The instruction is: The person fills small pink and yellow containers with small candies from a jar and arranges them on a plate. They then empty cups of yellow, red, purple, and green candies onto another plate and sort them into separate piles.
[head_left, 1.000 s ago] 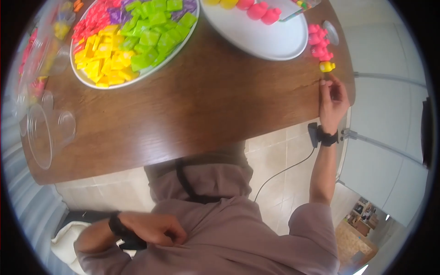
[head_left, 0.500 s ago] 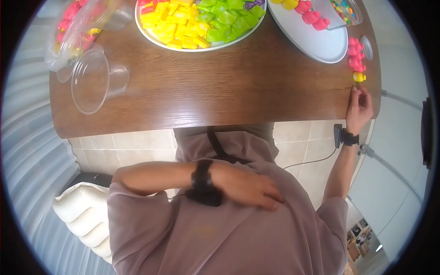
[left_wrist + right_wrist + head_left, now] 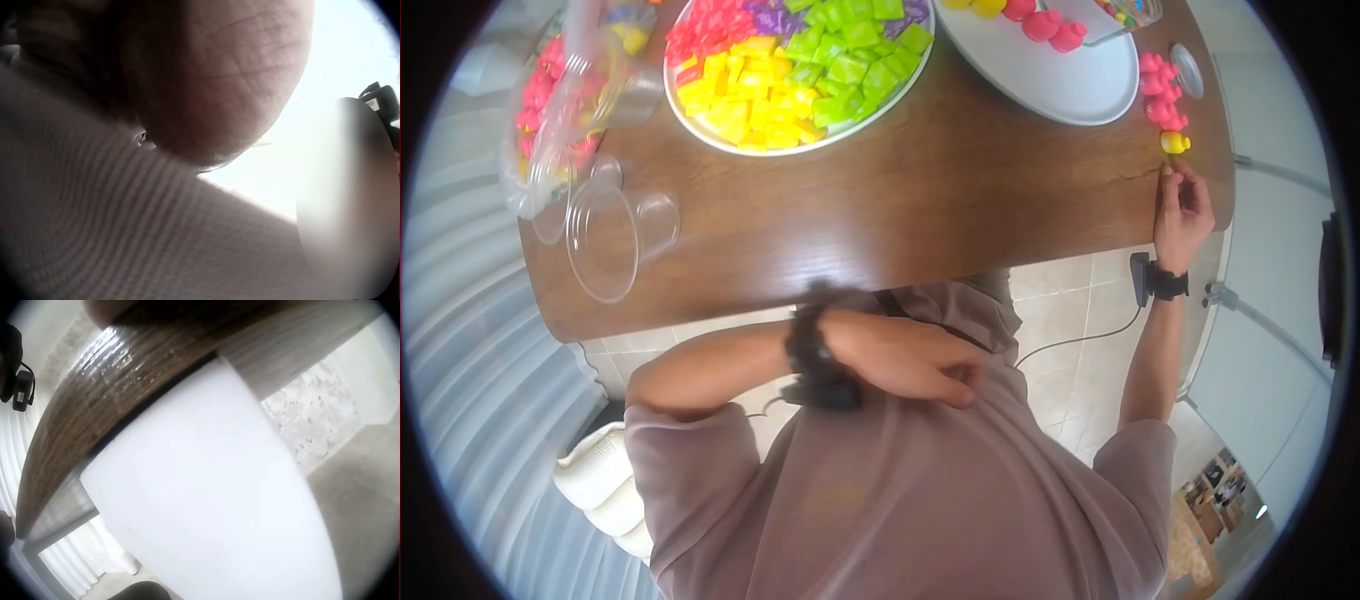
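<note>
In the head view the right hand (image 3: pixel 1182 220) rests by the table's right edge, thumb and a finger pinching what looks like a thin stick just below a yellow piece (image 3: pixel 1175 143). Several pink pieces (image 3: pixel 1161 95) stand in a row beyond it. The left hand (image 3: pixel 905 358) lies across the front of the shirt (image 3: pixel 960 480), fingers loosely curled, with no object visible in it. Its skin fills the upper left wrist view above ribbed cloth (image 3: pixel 125 206). In the right wrist view only a blurred bit of skin shows at the top.
A plate (image 3: pixel 1090 108) with yellow and pink pieces and a clear container stands back right. Wrapped sweets in several colours fill another plate (image 3: pixel 745 152). Clear cups (image 3: pixel 605 240) and a bag of pink pieces (image 3: pixel 535 110) are at left. A small round lid (image 3: pixel 1187 70) lies at right.
The left arm has moved rightward and up across the torso. The head view has shifted. The right hand keeps its place beside the yellow piece.
</note>
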`<act>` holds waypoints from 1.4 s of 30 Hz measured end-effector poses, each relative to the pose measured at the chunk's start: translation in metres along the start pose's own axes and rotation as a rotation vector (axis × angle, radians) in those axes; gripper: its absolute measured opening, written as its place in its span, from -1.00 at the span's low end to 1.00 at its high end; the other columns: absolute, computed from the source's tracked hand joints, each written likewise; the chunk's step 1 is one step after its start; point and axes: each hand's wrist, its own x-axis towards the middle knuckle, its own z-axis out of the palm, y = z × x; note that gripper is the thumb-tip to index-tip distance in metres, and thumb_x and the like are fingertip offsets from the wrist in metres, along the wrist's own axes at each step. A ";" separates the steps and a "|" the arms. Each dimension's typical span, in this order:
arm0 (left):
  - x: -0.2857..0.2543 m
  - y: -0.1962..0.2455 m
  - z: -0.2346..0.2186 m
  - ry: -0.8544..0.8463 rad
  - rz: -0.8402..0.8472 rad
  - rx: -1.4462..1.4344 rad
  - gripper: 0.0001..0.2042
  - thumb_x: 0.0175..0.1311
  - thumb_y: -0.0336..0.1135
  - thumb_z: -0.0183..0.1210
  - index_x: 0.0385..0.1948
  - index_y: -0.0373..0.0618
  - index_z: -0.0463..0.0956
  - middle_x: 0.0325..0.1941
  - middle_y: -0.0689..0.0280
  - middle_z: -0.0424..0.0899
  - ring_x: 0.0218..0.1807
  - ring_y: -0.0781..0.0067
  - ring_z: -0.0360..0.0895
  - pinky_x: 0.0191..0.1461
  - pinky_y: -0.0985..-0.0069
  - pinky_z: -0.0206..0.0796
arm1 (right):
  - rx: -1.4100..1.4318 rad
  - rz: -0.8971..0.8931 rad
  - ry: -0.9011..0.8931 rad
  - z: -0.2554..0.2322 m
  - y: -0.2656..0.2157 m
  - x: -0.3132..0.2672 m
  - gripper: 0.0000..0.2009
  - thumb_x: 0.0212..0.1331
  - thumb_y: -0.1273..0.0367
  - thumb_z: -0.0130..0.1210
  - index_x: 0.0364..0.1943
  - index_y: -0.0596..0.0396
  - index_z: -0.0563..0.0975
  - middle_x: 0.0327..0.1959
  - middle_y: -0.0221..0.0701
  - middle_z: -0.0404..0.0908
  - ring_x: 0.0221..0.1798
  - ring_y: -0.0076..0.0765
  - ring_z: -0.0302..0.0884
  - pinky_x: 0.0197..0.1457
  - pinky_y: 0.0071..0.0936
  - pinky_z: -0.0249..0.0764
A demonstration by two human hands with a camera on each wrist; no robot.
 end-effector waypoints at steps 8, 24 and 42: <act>-0.085 0.078 0.001 0.234 0.589 0.231 -0.66 0.36 -0.13 0.27 -0.15 -0.25 0.47 -0.17 0.10 0.53 -0.17 0.01 0.50 -0.11 0.18 0.39 | -0.051 0.011 0.007 0.000 -0.006 0.000 -0.83 0.31 0.48 0.25 -0.08 0.26 0.66 -0.43 -0.60 0.48 -0.39 -0.71 0.35 -0.27 -0.71 0.33; -0.116 0.145 0.028 -0.029 0.516 0.496 -0.76 0.30 -0.14 0.19 -0.44 -0.11 0.53 -0.47 0.22 0.50 -0.33 0.19 0.53 -0.26 0.34 0.40 | -0.052 0.029 0.003 0.000 -0.018 0.001 -0.88 0.31 0.48 0.22 -0.15 0.24 0.66 -0.44 -0.54 0.45 -0.40 -0.66 0.34 -0.28 -0.64 0.34; -0.100 0.139 0.019 0.720 0.816 0.201 -0.79 0.30 -0.30 0.22 -0.36 -0.26 0.45 -0.42 0.14 0.48 -0.42 0.07 0.50 -0.33 0.22 0.38 | -0.110 -0.095 -0.006 -0.004 0.015 0.003 -0.86 0.38 0.45 0.19 -0.12 0.24 0.66 -0.37 -0.58 0.52 -0.31 -0.71 0.35 -0.20 -0.69 0.33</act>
